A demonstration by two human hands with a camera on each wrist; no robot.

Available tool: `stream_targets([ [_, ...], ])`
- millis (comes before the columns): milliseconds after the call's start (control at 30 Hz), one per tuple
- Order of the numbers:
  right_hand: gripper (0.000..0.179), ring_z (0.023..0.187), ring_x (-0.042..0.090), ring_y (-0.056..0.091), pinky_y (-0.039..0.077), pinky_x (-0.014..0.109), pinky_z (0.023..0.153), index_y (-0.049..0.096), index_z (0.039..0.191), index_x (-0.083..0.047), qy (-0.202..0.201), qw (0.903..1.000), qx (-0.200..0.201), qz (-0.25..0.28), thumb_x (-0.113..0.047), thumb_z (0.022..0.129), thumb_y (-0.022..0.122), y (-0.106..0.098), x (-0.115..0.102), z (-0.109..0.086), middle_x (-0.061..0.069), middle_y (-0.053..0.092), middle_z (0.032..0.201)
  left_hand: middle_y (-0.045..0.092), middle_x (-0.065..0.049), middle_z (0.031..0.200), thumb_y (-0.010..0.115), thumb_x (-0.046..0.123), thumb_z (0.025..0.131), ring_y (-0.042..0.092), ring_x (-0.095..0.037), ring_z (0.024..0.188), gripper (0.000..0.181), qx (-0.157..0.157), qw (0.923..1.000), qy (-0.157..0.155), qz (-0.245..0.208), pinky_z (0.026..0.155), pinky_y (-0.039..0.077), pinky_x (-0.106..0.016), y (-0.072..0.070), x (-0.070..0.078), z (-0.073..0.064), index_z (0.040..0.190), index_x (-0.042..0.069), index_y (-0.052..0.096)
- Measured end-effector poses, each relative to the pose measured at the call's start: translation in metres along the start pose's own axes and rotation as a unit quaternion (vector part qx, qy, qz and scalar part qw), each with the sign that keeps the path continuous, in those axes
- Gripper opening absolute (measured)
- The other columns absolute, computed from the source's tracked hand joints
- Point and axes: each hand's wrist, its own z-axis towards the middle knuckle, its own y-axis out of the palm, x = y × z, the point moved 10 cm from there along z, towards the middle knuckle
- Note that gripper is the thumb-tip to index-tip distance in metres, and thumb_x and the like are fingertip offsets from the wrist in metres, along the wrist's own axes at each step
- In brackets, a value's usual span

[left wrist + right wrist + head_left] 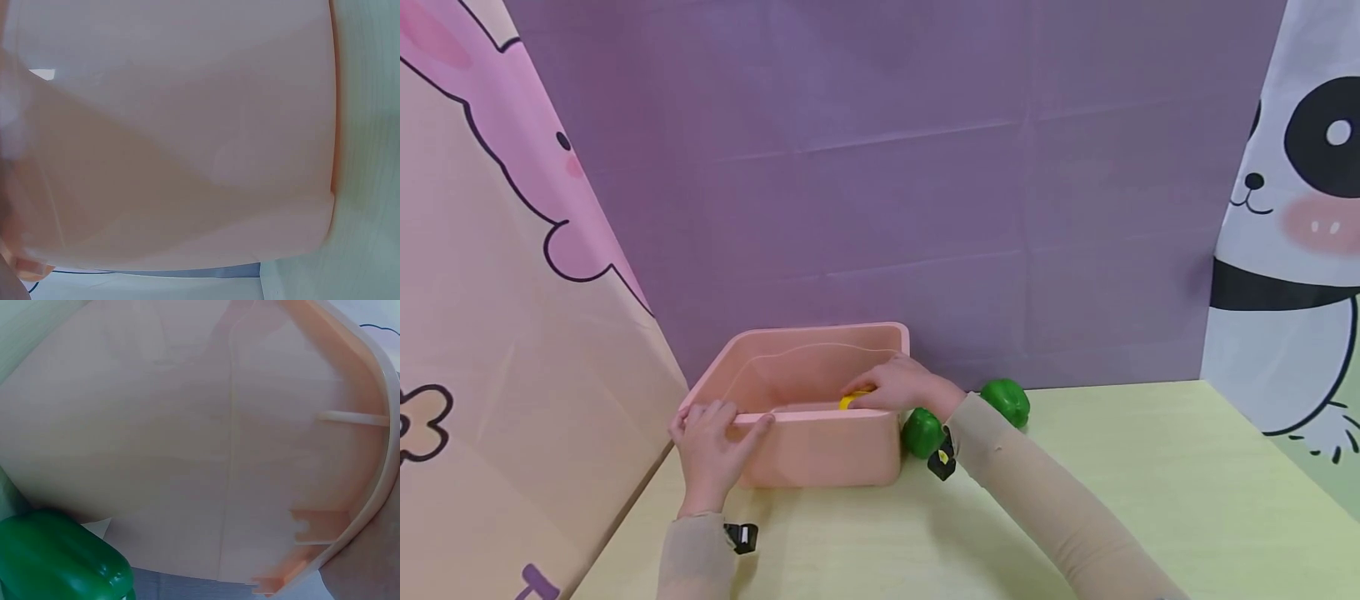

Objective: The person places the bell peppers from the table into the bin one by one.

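A pink plastic bin [820, 454] stands on the table against the purple backdrop. My left hand [709, 450] grips its front rim near the left corner, fingers over the edge and thumb along the outer side. Over the right rim reaches my right hand [901, 386], its fingers down inside the bin and holding a yellow object [854, 400]. Most of that object is hidden by the hand and the front wall, so its kind does not show. The bin's outer wall [187, 137] fills the left wrist view; the right wrist view also shows its side [156, 425].
Two green bell peppers lie right of the bin: one pepper [922, 433] close to its side, another pepper [1006, 402] farther back beyond the right wrist. The pale table [1135, 475] extends to the right. Printed cloth walls [535, 375] border the left and right.
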Motion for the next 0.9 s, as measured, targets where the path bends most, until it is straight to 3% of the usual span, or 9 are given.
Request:
stream_targets([
  [300, 0.028, 0.097, 0.007, 0.055, 0.036, 0.034, 0.095, 0.073, 0.113, -0.030, 0.000, 0.9998, 0.017, 0.008, -0.041, 0.093, 0.056, -0.0015, 0.0001, 0.0001, -0.020, 0.067, 0.100, 0.055, -0.003, 0.073, 0.072, 0.048, 0.077, 0.044, -0.029, 0.079, 0.040, 0.001, 1.0000, -0.003, 0.001, 0.095, 0.017, -0.061, 0.0003, -0.0015, -0.0008, 0.072, 0.011, 0.056],
  [500, 0.028, 0.101, 0.008, 0.056, 0.031, 0.038, 0.102, 0.073, 0.112, -0.028, 0.002, 0.9996, 0.024, 0.017, -0.040, 0.093, 0.056, -0.0025, 0.0003, -0.0012, -0.019, 0.068, 0.103, 0.055, -0.003, 0.073, 0.072, 0.048, 0.077, 0.044, -0.029, 0.079, 0.040, 0.001, 1.0000, -0.002, 0.001, 0.096, 0.017, -0.061, 0.0004, -0.0007, -0.0002, 0.073, 0.011, 0.057],
  [900, 0.026, 0.095, 0.007, 0.057, 0.031, 0.040, 0.102, 0.073, 0.109, -0.024, -0.014, 0.9947, 0.082, 0.061, -0.038, 0.097, 0.054, -0.0052, 0.0063, -0.0048, -0.017, 0.068, 0.100, 0.055, -0.004, 0.073, 0.071, 0.048, 0.078, 0.044, -0.030, 0.080, 0.040, 0.004, 1.0000, 0.003, 0.001, 0.096, 0.017, -0.061, 0.0007, -0.0006, -0.0006, 0.072, 0.011, 0.055],
])
